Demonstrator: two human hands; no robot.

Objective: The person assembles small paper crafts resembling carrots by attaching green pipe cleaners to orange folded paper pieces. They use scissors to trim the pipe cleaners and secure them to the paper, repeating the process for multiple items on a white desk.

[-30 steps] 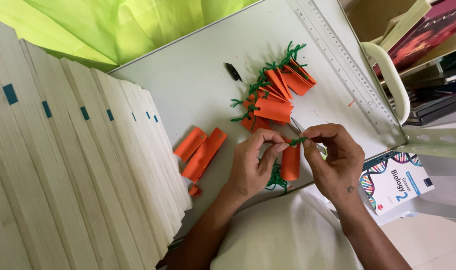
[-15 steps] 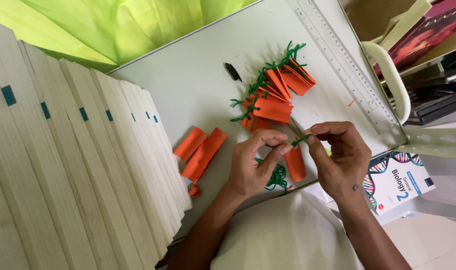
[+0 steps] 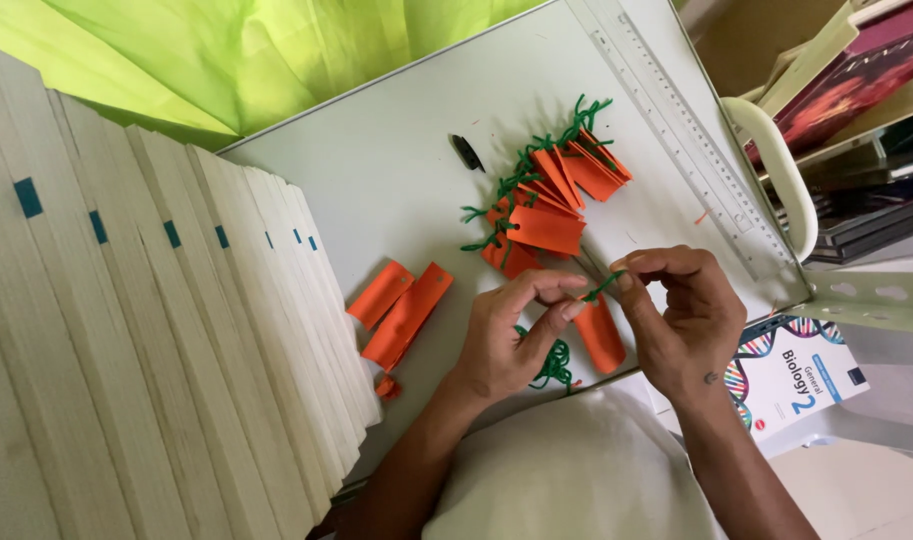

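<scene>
My left hand (image 3: 511,335) and my right hand (image 3: 676,310) meet over the near edge of a pale grey board (image 3: 396,190). Between their fingertips they pinch a short green string (image 3: 602,286) tied to an orange paper tag (image 3: 598,335) that hangs below the fingers. A tangle of green string (image 3: 553,366) lies under my left hand. Beyond the hands sits a pile of orange tags with green strings (image 3: 548,205). To the left lie two plain orange paper strips (image 3: 401,305) with no string.
A long row of pale book page edges (image 3: 126,340) fills the left. Lime green cloth (image 3: 276,50) covers the far side. A clear ruler (image 3: 676,120) runs along the board's right edge, with a small black object (image 3: 467,152) beyond the pile. Stacked books (image 3: 856,110) and a white-covered book (image 3: 801,375) lie at right.
The hands have drawn slightly apart and lifted the string end higher; the orange tag now hangs lower between them. The pile and strips have not moved.
</scene>
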